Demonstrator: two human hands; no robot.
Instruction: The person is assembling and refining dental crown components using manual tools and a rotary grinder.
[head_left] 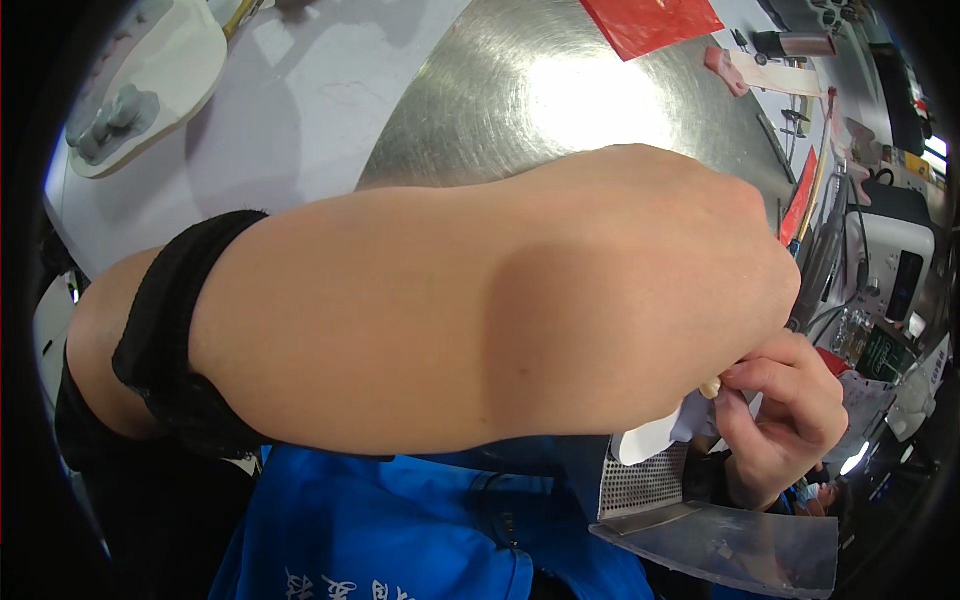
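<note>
My left forearm lies across the middle of the view, and the back of my left hand (680,260) is bent over so that its fingers are hidden. Just below it, my right hand (790,410) is closed, thumb and forefinger pinching a small cream-coloured tooth crown (711,387). The crown's far side disappears behind my left hand. Beneath the hands a smooth white piece (648,440) shows in part; its kind cannot be made out.
A perforated metal grate (645,483) and a clear plastic shield (730,545) sit below my hands. Farther off are a brushed metal plate (480,100), a red sheet (655,25) and a white dental model with grey teeth (195,75). Tools and a white device (895,265) stand at right.
</note>
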